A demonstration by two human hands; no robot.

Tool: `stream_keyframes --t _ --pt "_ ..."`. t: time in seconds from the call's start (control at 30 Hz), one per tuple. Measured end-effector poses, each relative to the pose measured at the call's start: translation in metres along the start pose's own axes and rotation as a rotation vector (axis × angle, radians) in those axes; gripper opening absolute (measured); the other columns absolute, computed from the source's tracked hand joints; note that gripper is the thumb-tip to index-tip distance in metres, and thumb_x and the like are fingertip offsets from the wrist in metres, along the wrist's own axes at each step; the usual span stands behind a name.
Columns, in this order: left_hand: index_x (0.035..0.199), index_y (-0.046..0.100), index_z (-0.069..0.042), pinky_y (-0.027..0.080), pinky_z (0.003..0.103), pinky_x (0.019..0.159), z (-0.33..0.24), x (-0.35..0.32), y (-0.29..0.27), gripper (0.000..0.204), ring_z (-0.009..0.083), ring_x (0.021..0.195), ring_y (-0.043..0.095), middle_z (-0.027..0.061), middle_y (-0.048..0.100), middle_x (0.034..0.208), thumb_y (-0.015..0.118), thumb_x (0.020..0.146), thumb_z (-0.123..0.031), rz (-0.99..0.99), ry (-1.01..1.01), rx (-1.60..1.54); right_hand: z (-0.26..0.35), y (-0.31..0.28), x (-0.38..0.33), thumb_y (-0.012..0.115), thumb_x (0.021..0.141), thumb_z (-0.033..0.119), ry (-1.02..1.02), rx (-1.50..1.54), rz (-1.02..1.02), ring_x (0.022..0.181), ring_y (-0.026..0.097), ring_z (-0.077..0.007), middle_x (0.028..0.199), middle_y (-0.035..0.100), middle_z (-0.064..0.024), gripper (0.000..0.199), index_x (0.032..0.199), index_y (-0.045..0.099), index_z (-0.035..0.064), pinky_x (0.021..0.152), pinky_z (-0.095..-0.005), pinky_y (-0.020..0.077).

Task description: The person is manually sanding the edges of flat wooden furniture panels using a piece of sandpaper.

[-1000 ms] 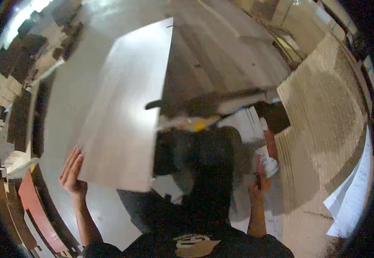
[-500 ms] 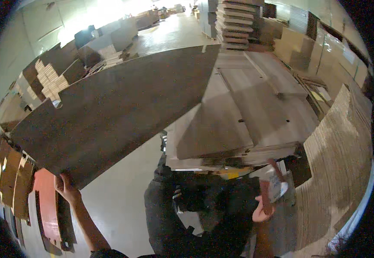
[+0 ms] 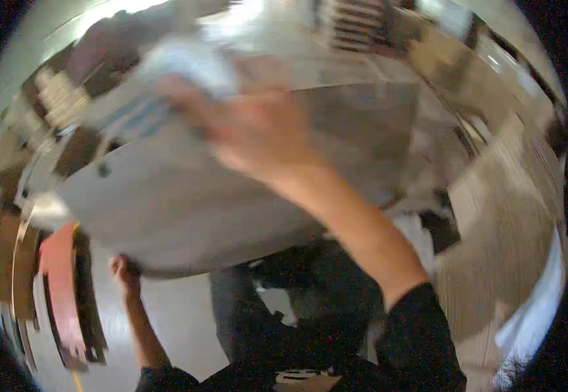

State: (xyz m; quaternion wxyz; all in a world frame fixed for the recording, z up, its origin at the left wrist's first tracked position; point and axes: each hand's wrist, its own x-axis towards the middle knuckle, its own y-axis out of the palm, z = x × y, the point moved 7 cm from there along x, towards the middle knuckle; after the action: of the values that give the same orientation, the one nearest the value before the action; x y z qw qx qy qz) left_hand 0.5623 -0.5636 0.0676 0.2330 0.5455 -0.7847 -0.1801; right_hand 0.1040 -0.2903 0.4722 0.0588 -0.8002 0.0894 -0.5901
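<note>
A large grey-brown cardboard sheet [image 3: 199,222] spans the middle, its near edge raised above the floor. My left hand [image 3: 124,269] is closed at its near left corner. Stretched out over the sheet, my right hand [image 3: 264,124] is smeared by motion. In it is a whitish thing [image 3: 195,65] with reddish-brown at its side, too blurred to name its kind. The right hand and forearm hide part of the sheet. Blurred blue marks [image 3: 137,117] show near the sheet's far left edge.
A tall stack of flat cardboard [image 3: 499,261] stands at the right. On the left, a red panel [image 3: 62,281] stands beside brown boards [image 3: 26,274]. Pale slats [image 3: 62,95] and a layered stack [image 3: 356,23] are farther back. Grey floor [image 3: 179,313] shows between my arms.
The sheet has swung right and lies flatter, now covering much of the stack beneath. My right hand has moved from the lower right up and left across it, carrying the whitish thing.
</note>
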Motion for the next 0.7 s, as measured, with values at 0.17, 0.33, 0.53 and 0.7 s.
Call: stream_keyframes --t 0.17,0.33,0.53,0.7 --pt "0.088 0.051 -0.017 0.044 0.027 0.051 0.075 0.019 -0.027 0.019 0.0089 0.062 0.05 -0.005 0.052 0.074 0.063 0.102 -0.022 -0.2 0.04 0.39 0.02 0.091 -0.075 0.064 0.083 0.025 0.107 0.169 0.346 0.05 0.066 -0.0252 0.056 0.063 -0.0046 0.038 0.119 0.072 0.0161 0.042 -0.0402 0.0468" --pt "0.084 0.049 -0.021 0.036 0.026 0.046 0.095 0.052 -0.054 0.026 0.0061 0.055 0.044 -0.0073 0.045 0.067 0.063 0.103 -0.03 0.184 -0.092 0.284 0.061 0.04 -0.085 0.061 0.085 0.025 0.127 0.107 0.322 0.047 0.065 -0.0225 0.055 0.063 -0.0062 0.039 0.111 0.072 -0.0024 0.042 -0.0378 0.046" --pt "0.093 0.056 -0.013 0.048 0.031 0.055 0.161 0.139 0.044 0.018 0.0125 0.064 0.054 -0.0008 0.057 0.077 0.065 0.102 -0.027 0.306 -0.115 0.466 0.048 -0.033 -0.132 0.064 0.081 0.023 0.197 -0.05 0.436 0.049 0.06 -0.0165 0.056 0.059 -0.0013 0.039 0.107 0.073 -0.0041 0.042 -0.0333 0.0372" --pt "0.132 0.062 -0.007 0.029 0.06 0.117 0.202 0.253 0.124 0.039 0.0307 0.132 0.049 0.0157 0.06 0.138 0.055 0.095 -0.017 0.749 0.252 0.748 0.022 -0.131 -0.101 0.064 0.084 0.022 0.263 -0.222 0.517 0.051 0.059 -0.0151 0.06 0.058 -0.0008 0.038 0.107 0.073 -0.0058 0.04 -0.0325 0.0385"
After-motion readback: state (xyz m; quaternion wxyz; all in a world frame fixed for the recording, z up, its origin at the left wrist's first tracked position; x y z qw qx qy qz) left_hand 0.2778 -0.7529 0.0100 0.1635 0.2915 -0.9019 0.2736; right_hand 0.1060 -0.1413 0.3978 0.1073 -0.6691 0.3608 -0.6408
